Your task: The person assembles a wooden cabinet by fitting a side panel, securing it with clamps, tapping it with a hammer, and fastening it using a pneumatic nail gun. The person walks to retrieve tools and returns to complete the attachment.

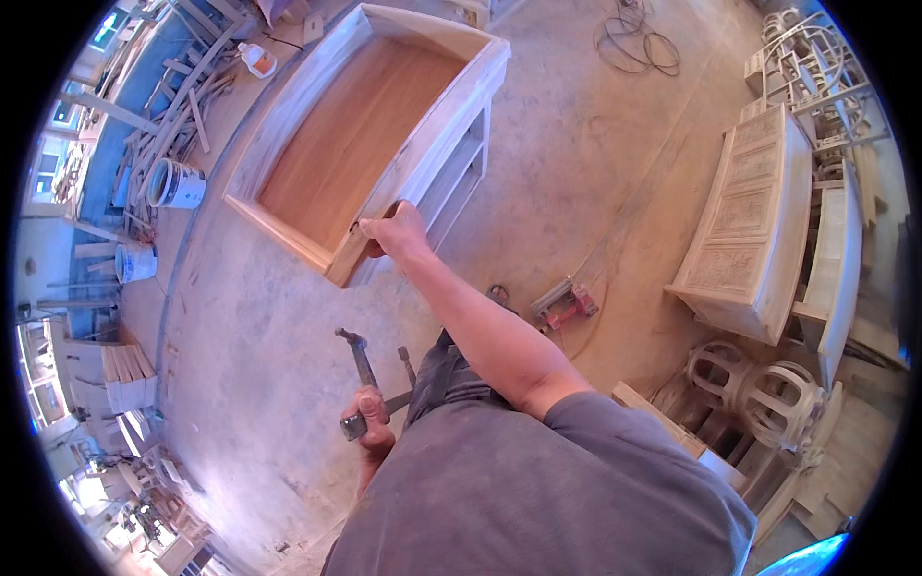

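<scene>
A pale wooden cabinet stands at upper centre, its curved frame around a brown inner panel. My right arm reaches across to its near side, where my right hand is closed at the frame's edge close to the corner. Whether a small piece is pinched there too is hidden. Low on the left, beside my body, my left hand is wrapped round a hammer with its head up. A second tool with a dark shaft shows next to it; I cannot tell whether that hand holds it as well.
A red and grey power tool lies on the floor right of my arm, with a hose coiled farther off. A carved wooden cabinet and round frames stand at right. Buckets, a white bottle and wood scraps line the left.
</scene>
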`<state>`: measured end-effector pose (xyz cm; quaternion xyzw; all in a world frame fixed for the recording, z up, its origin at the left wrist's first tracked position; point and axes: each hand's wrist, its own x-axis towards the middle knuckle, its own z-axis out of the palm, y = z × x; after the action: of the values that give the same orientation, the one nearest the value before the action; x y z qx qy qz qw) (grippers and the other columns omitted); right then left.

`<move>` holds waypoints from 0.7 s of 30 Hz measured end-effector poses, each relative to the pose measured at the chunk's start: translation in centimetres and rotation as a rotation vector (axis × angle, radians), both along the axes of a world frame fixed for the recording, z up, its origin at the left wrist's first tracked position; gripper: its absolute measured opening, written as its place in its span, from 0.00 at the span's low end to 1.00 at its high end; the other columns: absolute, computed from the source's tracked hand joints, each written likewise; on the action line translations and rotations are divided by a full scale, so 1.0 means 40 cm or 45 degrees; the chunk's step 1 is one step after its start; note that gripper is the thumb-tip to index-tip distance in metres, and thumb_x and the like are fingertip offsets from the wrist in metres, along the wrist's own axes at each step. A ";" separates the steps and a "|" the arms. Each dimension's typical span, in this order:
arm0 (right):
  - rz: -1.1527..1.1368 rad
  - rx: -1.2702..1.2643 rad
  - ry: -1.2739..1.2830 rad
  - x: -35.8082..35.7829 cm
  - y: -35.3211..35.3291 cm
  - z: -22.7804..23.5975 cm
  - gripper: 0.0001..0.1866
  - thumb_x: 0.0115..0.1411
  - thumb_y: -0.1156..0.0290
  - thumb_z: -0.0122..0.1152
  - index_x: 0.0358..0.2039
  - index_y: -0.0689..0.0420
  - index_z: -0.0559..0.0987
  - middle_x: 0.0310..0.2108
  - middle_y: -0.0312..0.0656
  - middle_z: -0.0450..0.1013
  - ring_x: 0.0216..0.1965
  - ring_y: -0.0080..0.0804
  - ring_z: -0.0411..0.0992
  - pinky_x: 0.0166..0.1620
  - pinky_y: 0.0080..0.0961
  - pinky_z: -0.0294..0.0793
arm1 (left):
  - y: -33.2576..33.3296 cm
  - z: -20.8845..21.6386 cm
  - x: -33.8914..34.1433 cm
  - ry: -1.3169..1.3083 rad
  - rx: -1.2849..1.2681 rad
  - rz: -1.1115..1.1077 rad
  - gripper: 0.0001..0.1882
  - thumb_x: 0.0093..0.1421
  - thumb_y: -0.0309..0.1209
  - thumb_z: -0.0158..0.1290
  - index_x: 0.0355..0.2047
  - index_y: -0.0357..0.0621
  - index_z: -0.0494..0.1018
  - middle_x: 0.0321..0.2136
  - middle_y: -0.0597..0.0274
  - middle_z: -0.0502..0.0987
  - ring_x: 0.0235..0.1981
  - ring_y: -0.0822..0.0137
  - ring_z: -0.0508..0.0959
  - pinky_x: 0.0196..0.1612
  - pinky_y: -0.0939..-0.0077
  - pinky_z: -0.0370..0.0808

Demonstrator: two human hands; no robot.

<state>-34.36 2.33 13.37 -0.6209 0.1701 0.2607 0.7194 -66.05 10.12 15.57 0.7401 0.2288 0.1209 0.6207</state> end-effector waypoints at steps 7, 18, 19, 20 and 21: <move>0.033 -0.050 -0.030 -0.023 -0.008 0.035 0.19 0.52 0.74 0.71 0.40 0.69 0.73 0.34 0.51 0.79 0.27 0.37 0.80 0.27 0.30 0.83 | -0.013 0.002 0.029 -0.151 -0.071 0.007 0.26 0.72 0.47 0.47 0.22 0.41 0.69 0.15 0.68 0.64 0.14 0.78 0.58 0.19 0.79 0.56; -0.031 -0.079 0.038 -0.013 -0.022 0.060 0.22 0.51 0.72 0.72 0.42 0.71 0.74 0.39 0.55 0.79 0.33 0.41 0.82 0.30 0.33 0.86 | 0.007 -0.007 0.028 -0.067 -0.059 -0.028 0.27 0.72 0.46 0.46 0.19 0.41 0.66 0.14 0.68 0.63 0.20 0.73 0.63 0.22 0.76 0.58; -0.023 -0.074 0.051 -0.011 -0.021 0.064 0.22 0.51 0.72 0.72 0.42 0.71 0.74 0.39 0.55 0.79 0.32 0.41 0.82 0.30 0.33 0.85 | 0.006 -0.009 0.026 -0.046 -0.039 -0.020 0.28 0.73 0.46 0.45 0.18 0.41 0.65 0.15 0.67 0.63 0.23 0.71 0.66 0.23 0.75 0.60; -0.012 -0.082 0.049 -0.009 -0.019 0.064 0.22 0.51 0.72 0.73 0.42 0.70 0.74 0.38 0.54 0.79 0.32 0.40 0.82 0.29 0.33 0.85 | 0.003 -0.012 0.024 -0.029 -0.047 -0.008 0.28 0.73 0.46 0.45 0.18 0.41 0.65 0.15 0.67 0.63 0.23 0.71 0.66 0.24 0.75 0.61; -0.002 -0.089 0.047 -0.007 -0.016 0.062 0.22 0.51 0.72 0.73 0.41 0.70 0.74 0.38 0.54 0.79 0.31 0.40 0.82 0.28 0.33 0.84 | 0.000 -0.013 0.023 -0.011 -0.055 0.003 0.28 0.72 0.46 0.45 0.18 0.41 0.65 0.15 0.67 0.63 0.24 0.70 0.66 0.25 0.74 0.61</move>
<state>-34.66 1.70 15.86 -0.6407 0.1929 0.2655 0.6941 -65.13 10.11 15.05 0.7259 0.2294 0.1199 0.6373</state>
